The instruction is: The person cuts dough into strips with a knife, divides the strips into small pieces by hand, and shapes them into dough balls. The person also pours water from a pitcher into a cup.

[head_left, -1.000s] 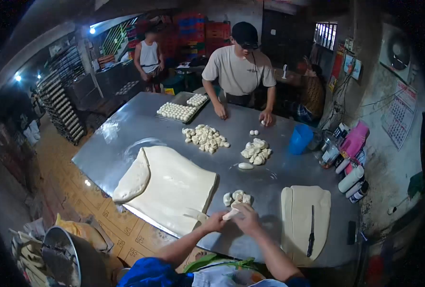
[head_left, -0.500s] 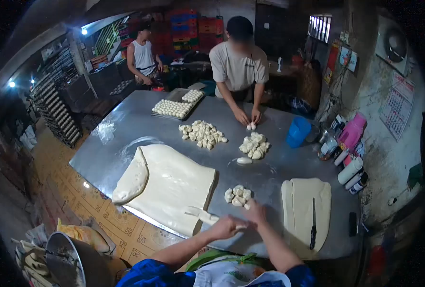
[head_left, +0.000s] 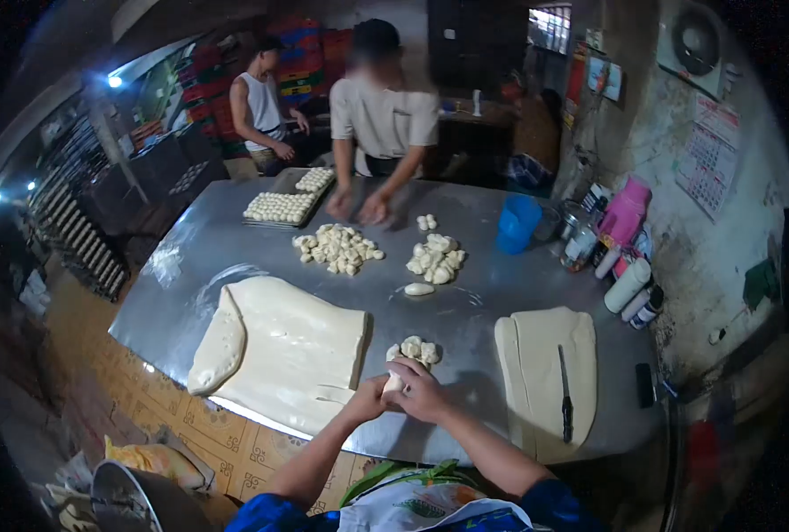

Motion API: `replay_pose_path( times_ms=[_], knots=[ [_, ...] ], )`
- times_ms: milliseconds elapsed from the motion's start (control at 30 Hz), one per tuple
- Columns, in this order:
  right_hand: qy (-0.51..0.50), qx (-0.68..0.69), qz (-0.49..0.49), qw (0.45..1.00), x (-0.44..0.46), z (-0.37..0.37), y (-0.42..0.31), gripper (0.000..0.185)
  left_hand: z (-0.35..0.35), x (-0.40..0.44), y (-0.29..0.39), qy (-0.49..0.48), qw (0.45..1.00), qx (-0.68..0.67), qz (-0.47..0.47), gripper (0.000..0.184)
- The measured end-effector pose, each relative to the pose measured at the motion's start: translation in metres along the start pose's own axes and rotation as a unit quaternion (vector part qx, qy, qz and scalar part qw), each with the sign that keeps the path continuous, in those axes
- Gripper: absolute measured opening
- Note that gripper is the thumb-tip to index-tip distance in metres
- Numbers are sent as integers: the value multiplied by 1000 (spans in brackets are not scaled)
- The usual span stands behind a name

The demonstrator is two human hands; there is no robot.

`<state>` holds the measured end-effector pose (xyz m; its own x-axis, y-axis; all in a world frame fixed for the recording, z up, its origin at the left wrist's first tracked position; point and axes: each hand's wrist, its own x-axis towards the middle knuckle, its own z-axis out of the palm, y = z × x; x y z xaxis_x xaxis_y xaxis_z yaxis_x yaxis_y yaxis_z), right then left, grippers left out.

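My left hand (head_left: 368,399) and my right hand (head_left: 423,395) meet near the table's front edge, both closed around a piece of dough (head_left: 394,383). Part of that piece shows between the fingers; the rest is hidden. Just beyond them lies a small pile of dough chunks (head_left: 421,349). To the left spreads a big folded sheet of dough (head_left: 292,341), its cut edge near my left wrist. On the right is another dough slab (head_left: 536,381) with a dark-handled knife (head_left: 565,399) lying on top.
Across the metal table (head_left: 465,341), a co-worker (head_left: 381,115) stands behind two heaps of dough pieces (head_left: 337,248) (head_left: 436,259). A tray of dough balls (head_left: 279,207) is at the far left. A blue cup (head_left: 518,223), pink jug (head_left: 625,211) and bottles (head_left: 628,285) line the right side.
My hands were apart, the left holding a dough strip; now they are together around dough. The co-worker's hands moved left, leaving small dough balls on the table. The view has shifted right.
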<state>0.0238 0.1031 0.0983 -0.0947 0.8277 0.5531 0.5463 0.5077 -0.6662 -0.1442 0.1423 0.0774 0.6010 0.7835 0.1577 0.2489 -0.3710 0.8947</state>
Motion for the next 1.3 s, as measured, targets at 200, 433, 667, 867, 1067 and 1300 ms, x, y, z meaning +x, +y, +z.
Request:
replay_pose_path(
  times_ms=[200, 433, 667, 867, 1067, 1300],
  knots=[
    [10, 42, -12, 999, 1, -29, -1, 41, -1, 15, 40, -29, 999, -13, 16, 23],
    [-95, -170, 287, 938, -29, -14, 67, 49, 34, -5, 15, -132, 965, 206, 97, 12],
    [-86, -32, 93, 991, -26, -6, 29, 45, 27, 13, 15, 134, 973, 17, 185, 16],
    [-124, 75, 217, 965, -6, -12, 16, 48, -5, 3, -26, -110, 984, 52, -133, 15],
    [-50, 57, 85, 993, 2, -10, 10, 47, 3, 6, 1, -27, 995, -63, -72, 13],
    [-114, -97, 276, 949, -9, -22, 13, 53, 39, 1, -12, -80, 989, 115, -46, 14]
  ],
)
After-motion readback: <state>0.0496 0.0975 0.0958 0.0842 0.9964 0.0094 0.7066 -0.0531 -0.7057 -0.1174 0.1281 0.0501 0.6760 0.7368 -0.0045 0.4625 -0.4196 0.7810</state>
